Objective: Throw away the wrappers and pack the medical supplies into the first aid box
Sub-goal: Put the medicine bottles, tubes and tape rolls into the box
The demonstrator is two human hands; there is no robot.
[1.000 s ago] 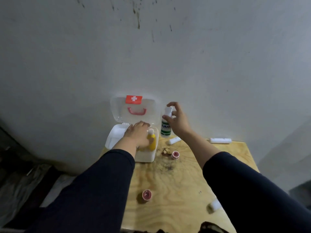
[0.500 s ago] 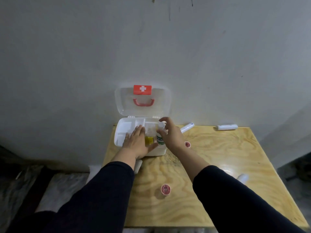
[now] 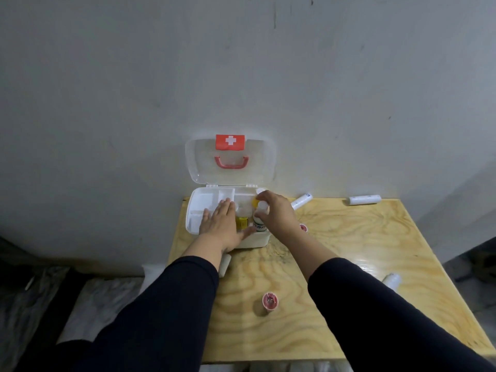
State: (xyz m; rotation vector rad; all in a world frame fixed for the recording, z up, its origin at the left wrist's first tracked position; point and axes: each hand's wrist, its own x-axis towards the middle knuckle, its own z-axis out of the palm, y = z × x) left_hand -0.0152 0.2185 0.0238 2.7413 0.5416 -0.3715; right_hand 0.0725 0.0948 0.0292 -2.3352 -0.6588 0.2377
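The white first aid box (image 3: pixel 196 208) stands open at the table's back left, its clear lid (image 3: pixel 257 162) leaning against the wall. My left hand (image 3: pixel 218 226) lies flat with straight fingers over the box's tray. A yellow bottle (image 3: pixel 241 222) shows inside beside it. My right hand (image 3: pixel 276 214) grips a white spray bottle (image 3: pixel 259 222) with a green label, lowered into the box's right end. Two white rolls (image 3: pixel 302 202) (image 3: pixel 365 200) lie along the back edge. A red tape roll (image 3: pixel 270 301) stands near the front.
The wooden table (image 3: pixel 349 251) holds another small red tape roll (image 3: pixel 303 227) by my right wrist and a white roll (image 3: pixel 391 280) at the right. A white item (image 3: pixel 225 264) pokes out under my left wrist. Grey wall behind; floor drops off to the left.
My right hand carried the spray bottle left from beside the box and lowered it into the box. My left hand flattened over the tray. The camera tilted down and shifted.
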